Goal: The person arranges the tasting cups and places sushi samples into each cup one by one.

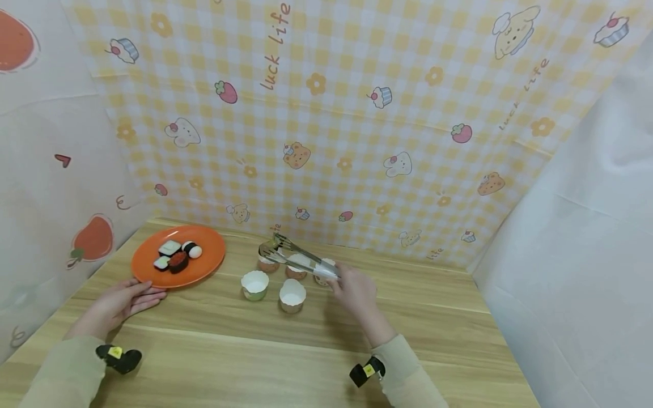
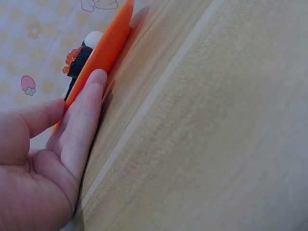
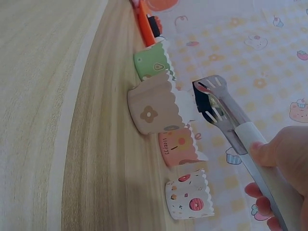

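At the left end of the table (image 1: 229, 368), I see the left hand (image 1: 119, 303) pinching the near-left rim of an orange plate (image 1: 211, 249) bearing four sushi pieces (image 1: 178, 262). Farther right, the right hand (image 1: 357, 289) grips a pair of tongs (image 1: 328, 270) slanting up and leftward; their tips clamp a dark-wrapped sushi piece (image 3: 200, 98) over the rear left paper cup (image 1: 268, 264), though I cannot tell whether it touches the cup.

My left wrist view gives what the head view hides: the thumb above the rim, the fingers under it. From the head I count five paper cups; my right wrist view adds their prints, with a green cup (image 3: 154, 61), a tan cup (image 3: 151, 106) with a flower, a lettered pink cup (image 3: 177, 147) and a white cup (image 3: 190, 197) with doughnuts.

Wood grain covers the tabletop. White cloth with red prints (image 1: 46, 124) hangs at left, yellow-checked cloth (image 1: 336, 130) reading "luck life" behind, plain white cloth (image 1: 576, 255) at right.
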Available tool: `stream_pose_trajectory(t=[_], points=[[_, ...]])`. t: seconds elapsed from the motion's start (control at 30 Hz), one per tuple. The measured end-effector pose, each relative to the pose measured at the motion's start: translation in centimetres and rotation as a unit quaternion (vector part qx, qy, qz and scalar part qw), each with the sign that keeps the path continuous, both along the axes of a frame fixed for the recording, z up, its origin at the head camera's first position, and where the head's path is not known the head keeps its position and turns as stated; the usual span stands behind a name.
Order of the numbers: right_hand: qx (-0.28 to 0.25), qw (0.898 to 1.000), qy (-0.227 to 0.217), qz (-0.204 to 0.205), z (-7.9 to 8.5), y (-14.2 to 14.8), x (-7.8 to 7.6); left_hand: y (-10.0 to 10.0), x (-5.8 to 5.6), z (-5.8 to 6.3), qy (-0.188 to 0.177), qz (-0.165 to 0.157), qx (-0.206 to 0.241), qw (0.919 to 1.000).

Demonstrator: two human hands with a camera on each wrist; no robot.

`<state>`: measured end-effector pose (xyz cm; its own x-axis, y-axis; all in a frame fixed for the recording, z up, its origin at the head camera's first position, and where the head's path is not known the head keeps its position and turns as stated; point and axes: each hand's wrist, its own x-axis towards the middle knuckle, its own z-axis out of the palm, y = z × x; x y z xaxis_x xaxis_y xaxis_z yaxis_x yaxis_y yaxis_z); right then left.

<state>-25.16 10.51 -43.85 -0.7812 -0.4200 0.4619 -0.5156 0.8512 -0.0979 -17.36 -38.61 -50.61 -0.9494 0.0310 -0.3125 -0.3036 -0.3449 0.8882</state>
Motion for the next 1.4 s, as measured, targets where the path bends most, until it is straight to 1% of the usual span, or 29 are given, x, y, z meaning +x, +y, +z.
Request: stream_pose_trajectory(t=[0.2, 0.4, 0.53, 0.77, 1.0, 1.23, 1.4], points=[[0.012, 1.000, 0.018, -0.005, 0.01, 0.04, -0.17, 0.08, 0.01, -0.02, 0.010, 0.000, -0.006, 0.9999], [0.007, 1.000, 0.012, -0.010, 0.33, -0.01, -0.11, 0.07, 0.02, -0.03, 0.008, 0.000, -0.005, 1.0000], [0.015, 1.000, 0.015, -0.006, 0.44, 0.01, -0.05, 0.03, -0.05, -0.02, 0.005, 0.001, -0.005, 1.0000], [0.021, 0.999, 0.028, 0.005, 0.19, 0.13, -0.07, 0.04, -0.04, 0.00, 0.000, 0.005, -0.007, 1.0000], [0.027, 0.999, 0.033, 0.001, 0.11, 0.03, -0.10, 0.08, -0.01, 0.04, -0.004, 0.009, -0.002, 1.0000], [0.038, 0.999, 0.031, -0.004, 0.21, -0.14, -0.16, 0.11, -0.01, -0.05, -0.002, 0.010, -0.009, 0.9999], [0.049, 0.998, 0.039, 0.001, 0.19, -0.16, -0.16, 0.09, 0.03, -0.05, 0.002, 0.009, -0.011, 0.9999]])
